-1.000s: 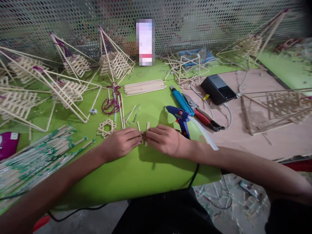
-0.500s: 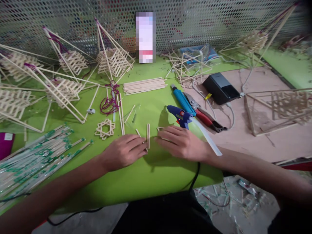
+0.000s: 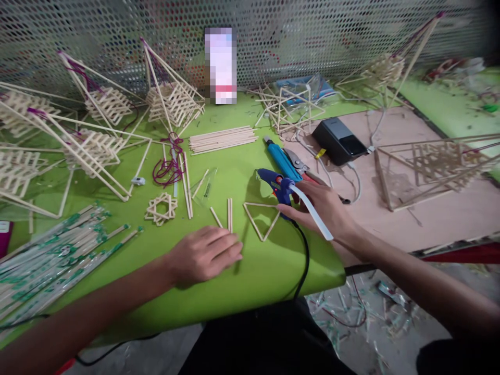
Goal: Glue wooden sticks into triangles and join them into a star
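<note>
Nearest, black fabric [image 3: 258,338] lies below the front edge of the bright green tabletop [image 3: 164,297]. The left hand [image 3: 211,253] is palm down over the tabletop, fingers bent and close together, at the lower ends of three short pale wooden sticks [image 3: 229,214]; I cannot tell whether it holds anything. Just right of the sticks lies a small triangle of pale wooden sticks [image 3: 253,223].

The right hand [image 3: 322,208] is at the handle of a dark-blue glue gun [image 3: 273,179] with a long translucent glue stick [image 3: 314,212] at its rear, thumb on one side and fingers on the other; how firmly they grip cannot be told. Left of the left hand are plastic-wrapped sticks with green print [image 3: 62,255] and, a little farther, a small star-shaped wooden frame [image 3: 150,214].

Beyond the gun lie a teal cylindrical tool [image 3: 283,161], metal cutters with red handles [image 3: 296,160] and a dark box-shaped device [image 3: 338,140]. A purple cord [image 3: 167,172] lies left of a bundle of long pale sticks [image 3: 222,140]. Farther back, stick pyramids with lattice centres [image 3: 174,104] stand before a perforated grey metal panel [image 3: 269,31].
</note>
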